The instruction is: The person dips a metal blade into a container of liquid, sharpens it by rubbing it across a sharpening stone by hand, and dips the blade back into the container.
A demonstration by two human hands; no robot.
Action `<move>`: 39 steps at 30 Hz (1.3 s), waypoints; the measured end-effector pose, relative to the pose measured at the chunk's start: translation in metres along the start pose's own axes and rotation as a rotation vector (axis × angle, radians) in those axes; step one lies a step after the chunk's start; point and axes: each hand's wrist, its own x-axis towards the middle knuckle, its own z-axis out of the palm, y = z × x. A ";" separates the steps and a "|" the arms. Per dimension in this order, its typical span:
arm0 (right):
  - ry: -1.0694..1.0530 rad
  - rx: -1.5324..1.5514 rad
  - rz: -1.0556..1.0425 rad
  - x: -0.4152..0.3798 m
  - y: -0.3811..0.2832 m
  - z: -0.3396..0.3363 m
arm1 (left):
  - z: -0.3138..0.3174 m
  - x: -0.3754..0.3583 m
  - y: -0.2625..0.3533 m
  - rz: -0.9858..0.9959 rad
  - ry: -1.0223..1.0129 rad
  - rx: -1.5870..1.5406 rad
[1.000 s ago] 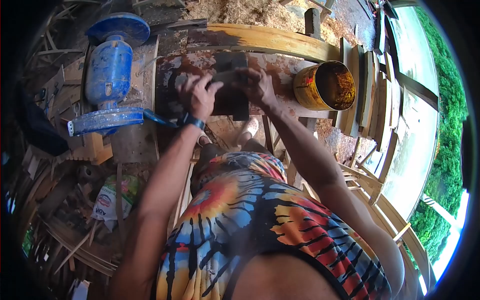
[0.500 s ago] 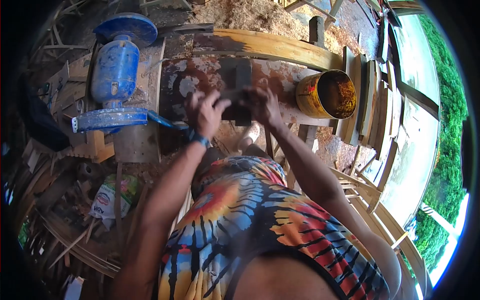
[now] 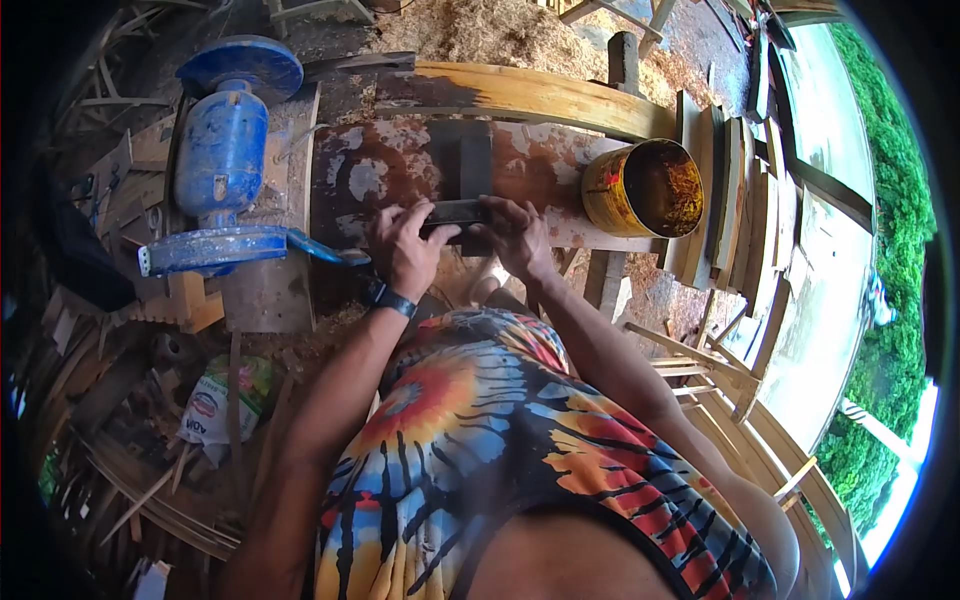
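Note:
A short dark flat bar [image 3: 458, 212], which looks like a blade, lies crosswise between my two hands. My left hand [image 3: 405, 240] is closed on its left end, thumb along the near edge. At the other end, my right hand [image 3: 517, 235] pinches it with bent fingers. Under and beyond the bar is a dark rectangular block [image 3: 476, 165], perhaps a sharpening stone, set across the worn brown bench board [image 3: 400, 155]. Whether the bar touches the block cannot be made out.
A blue bench grinder [image 3: 222, 150] stands to the left. On the right is a stained yellow can [image 3: 610, 188] holding dark liquid, beside stacked planks [image 3: 715, 190]. A long timber [image 3: 540, 95] runs along the far side, with wood shavings [image 3: 470, 30] beyond.
My hands, blurred by motion before, now appear sharp, slightly nearer my body relative to the block. Both keep hold of the dark bar. The whole view has shifted slightly left.

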 end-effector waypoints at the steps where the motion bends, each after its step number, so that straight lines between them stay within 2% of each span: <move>1: 0.003 -0.027 0.027 0.000 -0.003 0.000 | 0.001 0.005 0.003 -0.032 -0.011 -0.009; 4: 0.141 0.090 0.050 0.055 -0.001 0.010 | 0.014 0.067 -0.009 0.005 0.033 -0.011; 5: 0.153 0.069 0.093 0.059 -0.005 0.013 | 0.023 0.089 -0.020 0.066 0.047 -0.251; 7: 0.198 0.023 0.163 0.070 -0.012 0.014 | 0.013 0.100 -0.018 0.098 0.025 -0.043; 9: 0.192 0.038 0.071 0.047 -0.008 0.015 | -0.001 0.068 -0.005 0.039 -0.012 0.098; 11: 0.200 0.076 0.017 0.003 -0.011 0.018 | -0.001 0.022 -0.008 0.021 0.016 0.032; 13: 0.196 -0.034 0.042 -0.001 -0.016 0.015 | -0.007 0.015 -0.002 0.056 -0.037 -0.047; 15: 0.195 -0.041 0.080 0.009 -0.018 0.016 | 0.002 0.040 -0.012 0.024 -0.027 0.009; 17: 0.203 0.047 0.129 0.058 -0.013 0.018 | 0.009 0.085 -0.016 0.012 -0.034 -0.042; 19: 0.254 0.113 0.150 0.066 -0.017 0.023 | 0.012 0.117 -0.025 0.178 -0.012 0.013; 20: 0.282 0.142 0.157 0.069 -0.017 0.022 | 0.011 0.110 -0.022 0.164 -0.038 -0.116; 23: 0.187 -0.044 0.139 0.013 -0.025 0.021 | -0.001 0.043 -0.015 -0.007 -0.064 -0.005; 25: 0.168 0.034 0.152 -0.018 -0.031 0.017 | -0.006 0.017 -0.013 0.078 -0.094 -0.043; 29: 0.317 -0.041 0.099 0.034 -0.022 0.026 | -0.003 0.071 -0.009 0.024 -0.060 0.014; 31: 0.251 0.052 0.200 0.056 -0.027 0.022 | 0.005 0.108 -0.019 0.148 -0.047 -0.105; 32: 0.225 0.100 0.248 0.062 -0.031 0.019 | 0.004 0.109 -0.020 0.145 -0.054 -0.086; 35: 0.184 -0.035 0.161 0.026 -0.030 0.015 | 0.000 0.061 -0.016 0.024 -0.067 0.002; 36: 0.107 0.002 0.213 -0.008 -0.019 0.020 | -0.003 0.031 -0.018 0.125 -0.103 0.012; 37: 0.127 -0.052 0.191 -0.010 -0.024 0.017 | -0.002 0.030 -0.014 0.142 -0.076 0.020; 39: 0.157 -0.015 0.185 0.015 -0.012 0.024 | -0.003 0.052 -0.005 0.046 -0.123 0.046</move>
